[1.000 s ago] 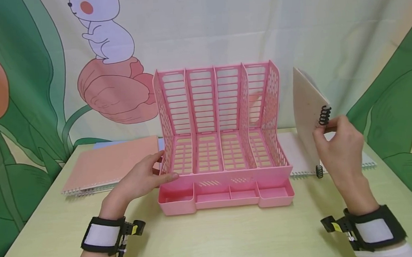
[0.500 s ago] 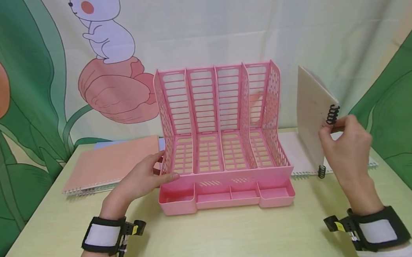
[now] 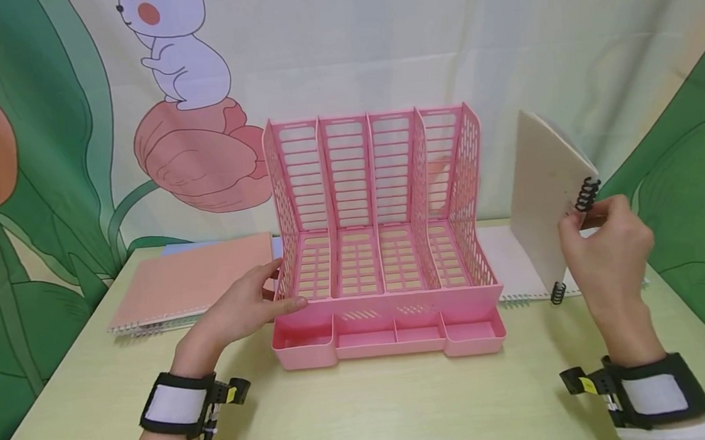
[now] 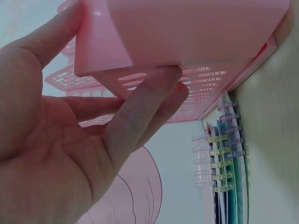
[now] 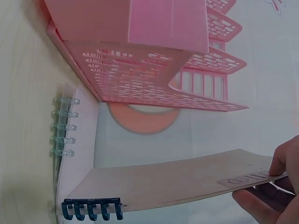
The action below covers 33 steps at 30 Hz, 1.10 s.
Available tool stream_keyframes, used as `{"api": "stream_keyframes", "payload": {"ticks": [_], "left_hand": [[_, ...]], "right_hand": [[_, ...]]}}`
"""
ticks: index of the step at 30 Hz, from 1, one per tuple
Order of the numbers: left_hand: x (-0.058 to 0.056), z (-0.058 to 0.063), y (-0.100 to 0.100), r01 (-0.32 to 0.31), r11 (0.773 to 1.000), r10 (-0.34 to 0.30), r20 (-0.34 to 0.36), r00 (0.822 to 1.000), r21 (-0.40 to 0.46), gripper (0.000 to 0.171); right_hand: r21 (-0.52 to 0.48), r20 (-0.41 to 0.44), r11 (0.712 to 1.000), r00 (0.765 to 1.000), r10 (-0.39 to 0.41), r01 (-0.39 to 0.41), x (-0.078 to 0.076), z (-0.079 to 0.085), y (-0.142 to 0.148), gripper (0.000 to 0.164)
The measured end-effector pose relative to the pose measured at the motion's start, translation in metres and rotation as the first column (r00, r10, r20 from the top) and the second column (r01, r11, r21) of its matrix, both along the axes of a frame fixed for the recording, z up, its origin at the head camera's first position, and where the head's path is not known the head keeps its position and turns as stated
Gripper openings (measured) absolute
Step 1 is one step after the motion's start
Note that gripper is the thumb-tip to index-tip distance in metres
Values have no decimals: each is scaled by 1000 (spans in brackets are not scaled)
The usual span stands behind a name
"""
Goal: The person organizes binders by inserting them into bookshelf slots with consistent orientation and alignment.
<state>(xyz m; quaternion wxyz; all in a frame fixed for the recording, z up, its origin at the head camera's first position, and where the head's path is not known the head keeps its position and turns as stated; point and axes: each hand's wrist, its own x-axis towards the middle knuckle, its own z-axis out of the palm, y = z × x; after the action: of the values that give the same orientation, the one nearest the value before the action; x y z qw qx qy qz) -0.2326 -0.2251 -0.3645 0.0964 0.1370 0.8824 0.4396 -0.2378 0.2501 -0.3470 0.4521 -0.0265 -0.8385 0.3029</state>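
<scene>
A pink file organizer (image 3: 388,303) with upright dividers and small front trays stands mid-table. My left hand (image 3: 239,311) holds its front left corner, thumb on the front rim and fingers against the side wall. Further right, my right hand (image 3: 611,248) pinches a beige-covered notebook (image 3: 547,181) by its edge near the black ring binding. This notebook stands on its edge, leaning to the right, its lower rings close over pale notebooks (image 3: 500,258). The right wrist view shows the thumb (image 5: 288,158) on the cover and fingers beneath.
At the left lies a stack of ring-bound notebooks with a peach cover (image 3: 198,276) on top. Behind the table (image 3: 394,412) hangs a printed curtain (image 3: 348,45). Each wrist wears a black strap with a small camera.
My right hand has moved rightward with the beige notebook, whose top has swung to the right with it. The left hand and the file organizer have stayed in place.
</scene>
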Motion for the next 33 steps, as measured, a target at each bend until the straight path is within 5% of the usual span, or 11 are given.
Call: {"api": "stream_keyframes", "payload": {"ticks": [18, 33], "left_hand": [[-1, -1, 0, -13, 1000, 13, 19, 1000, -12, 93], [-1, -2, 0, -13, 1000, 14, 22, 1000, -10, 92]], "right_hand": [[28, 103, 1000, 995, -13, 10, 2, 1, 11, 27], [24, 278, 1000, 960, 8, -15, 3, -2, 17, 35]]}}
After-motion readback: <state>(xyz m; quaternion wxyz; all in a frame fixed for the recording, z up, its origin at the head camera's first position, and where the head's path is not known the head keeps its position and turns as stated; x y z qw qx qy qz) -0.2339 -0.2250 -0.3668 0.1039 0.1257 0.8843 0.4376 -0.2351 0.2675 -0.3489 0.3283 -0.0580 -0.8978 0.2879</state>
